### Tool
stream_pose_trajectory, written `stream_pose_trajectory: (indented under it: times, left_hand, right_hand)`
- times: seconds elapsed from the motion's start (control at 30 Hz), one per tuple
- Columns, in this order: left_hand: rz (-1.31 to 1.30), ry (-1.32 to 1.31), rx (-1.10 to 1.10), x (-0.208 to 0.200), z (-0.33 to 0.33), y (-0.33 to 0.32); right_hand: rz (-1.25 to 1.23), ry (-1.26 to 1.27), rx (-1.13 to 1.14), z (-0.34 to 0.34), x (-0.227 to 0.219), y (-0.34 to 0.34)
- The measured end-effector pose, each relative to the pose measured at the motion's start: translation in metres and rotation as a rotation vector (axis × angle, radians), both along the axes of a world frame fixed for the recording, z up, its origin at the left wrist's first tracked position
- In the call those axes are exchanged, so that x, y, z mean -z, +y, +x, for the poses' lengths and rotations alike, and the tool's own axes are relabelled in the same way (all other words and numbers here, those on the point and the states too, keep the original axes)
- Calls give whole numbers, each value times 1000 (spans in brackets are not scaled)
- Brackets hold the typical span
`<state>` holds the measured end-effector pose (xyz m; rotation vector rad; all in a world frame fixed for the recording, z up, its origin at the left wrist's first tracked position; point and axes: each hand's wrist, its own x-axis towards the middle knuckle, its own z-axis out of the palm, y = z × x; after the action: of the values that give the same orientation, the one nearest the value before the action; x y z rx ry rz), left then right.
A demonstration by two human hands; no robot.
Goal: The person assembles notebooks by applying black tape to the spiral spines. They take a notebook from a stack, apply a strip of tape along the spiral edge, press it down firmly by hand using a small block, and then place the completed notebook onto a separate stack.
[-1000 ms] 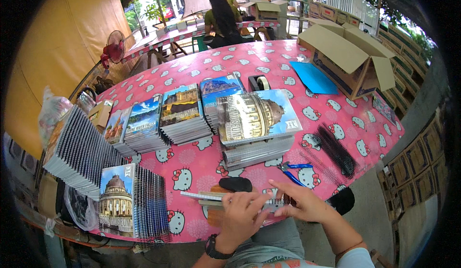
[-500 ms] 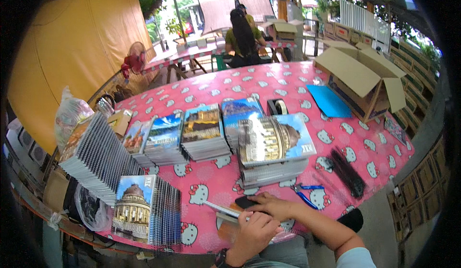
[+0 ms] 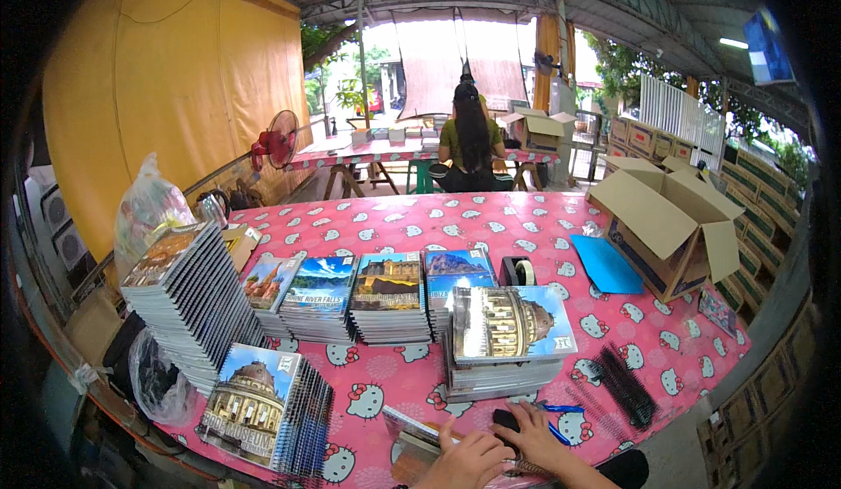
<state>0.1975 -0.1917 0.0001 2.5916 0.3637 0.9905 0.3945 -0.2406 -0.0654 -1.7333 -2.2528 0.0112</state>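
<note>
At the table's near edge lies a thin booklet [image 3: 408, 426] with a pale edge and a brown lower part. My left hand [image 3: 470, 461] is closed at its right side, fingers bent, partly cut off by the lower edge of view. Just right of it, my right hand [image 3: 536, 436] curls its fingers over a small black block [image 3: 505, 420], whose kind I cannot make out. A dark wire coil shows in part beneath the hands. Blue-handled pliers [image 3: 561, 408] lie beside my right hand, partly hidden by it. Beyond my hands stands a stack of booklets [image 3: 508, 327] with a domed building on top.
Spiral-bound notebooks [image 3: 254, 401] stand near left, beside a taller pile [image 3: 180, 301]. Several picture-covered stacks form a row behind. Black wire coils [image 3: 626, 388] lie right. A tape roll [image 3: 519, 271], blue sheet [image 3: 606, 264] and open carton [image 3: 666, 226] are farther back. Another person [image 3: 473, 138] sits beyond.
My view has tilted up, so the table sits lower in it. My right hand and the black block have shifted right, away from the booklet and over part of the pliers.
</note>
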Motion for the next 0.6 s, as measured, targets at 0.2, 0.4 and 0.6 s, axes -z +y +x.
stream_pose_trajectory:
  times: [0.2,0.4,0.6]
  left_hand:
    - [-31,-49,-3,-17,0,-5]
    - [45,5,-70,0,0,3]
    - [-279,302,-23,0,0,5]
  right_hand:
    - [-220,47,-62,23,34,16]
    - [-248,300,-16,37,26,1]
    - [-467,1732,2,33,34,-35]
